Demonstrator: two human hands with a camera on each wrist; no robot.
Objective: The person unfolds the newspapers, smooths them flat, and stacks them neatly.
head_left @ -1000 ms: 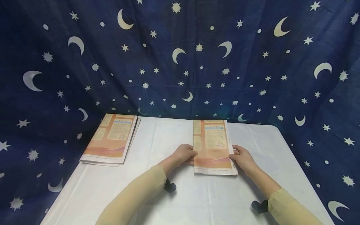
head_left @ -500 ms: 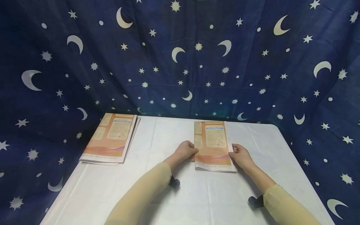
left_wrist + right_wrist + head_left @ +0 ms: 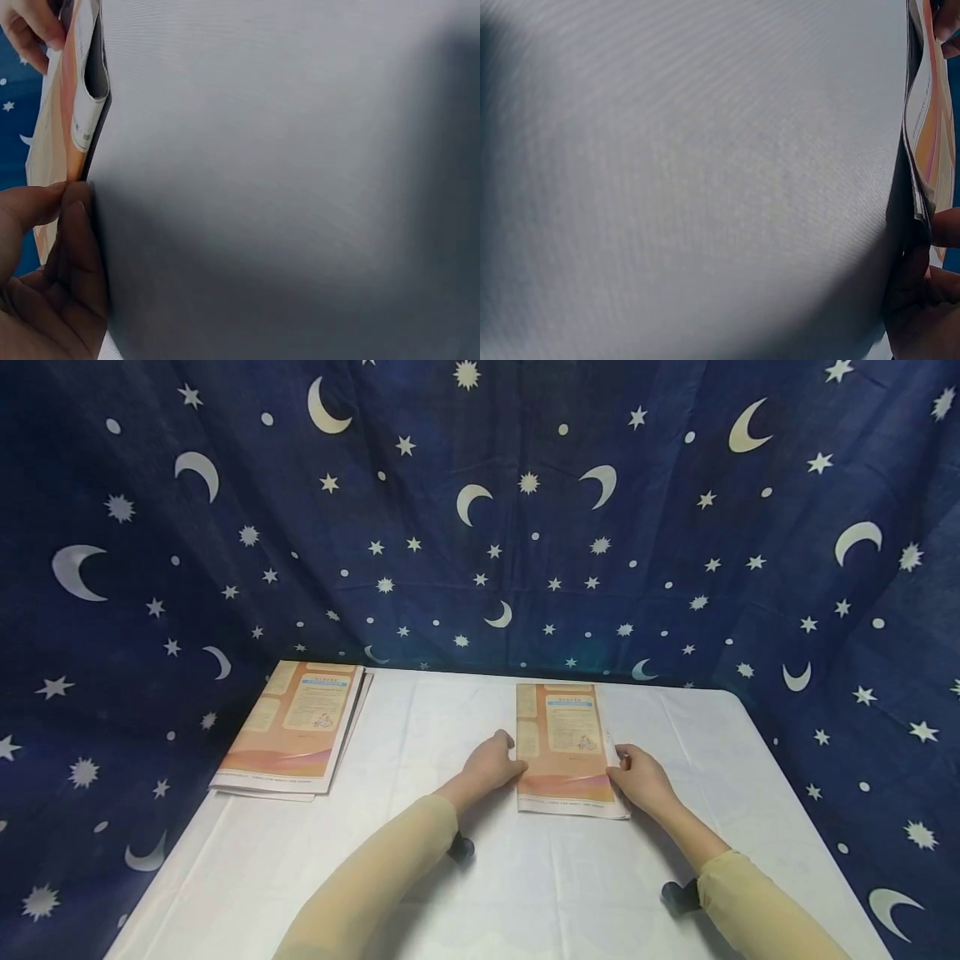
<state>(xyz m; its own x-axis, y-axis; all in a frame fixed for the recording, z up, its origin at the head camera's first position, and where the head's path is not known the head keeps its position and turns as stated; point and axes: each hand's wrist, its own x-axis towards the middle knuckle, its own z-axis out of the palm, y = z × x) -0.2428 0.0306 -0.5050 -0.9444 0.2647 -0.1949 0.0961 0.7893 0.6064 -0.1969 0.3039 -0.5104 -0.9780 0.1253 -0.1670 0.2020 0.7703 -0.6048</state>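
A folded newspaper (image 3: 566,752) with an orange printed page lies on the white table, right of the middle. At its left edge, my left hand (image 3: 491,766) pinches the fold between thumb and fingertips, as the left wrist view shows at the fingers (image 3: 79,232). On the opposite side, my right hand (image 3: 643,781) pinches the loose white edge, with the thumb on top. In the right wrist view the layered sheets (image 3: 922,172) bow up slightly between the two hands. A rounded fold (image 3: 91,86) shows at the paper's near end.
Another stack of folded newspapers (image 3: 288,727), with the same orange print, lies at the table's back left. A dark blue curtain (image 3: 450,510) with moons and stars hangs behind the white table (image 3: 450,902).
The newspaper's near edge has shifted slightly away from me, with both hands still at its sides. The left hand's fingers have come out from under the paper's left side somewhat.
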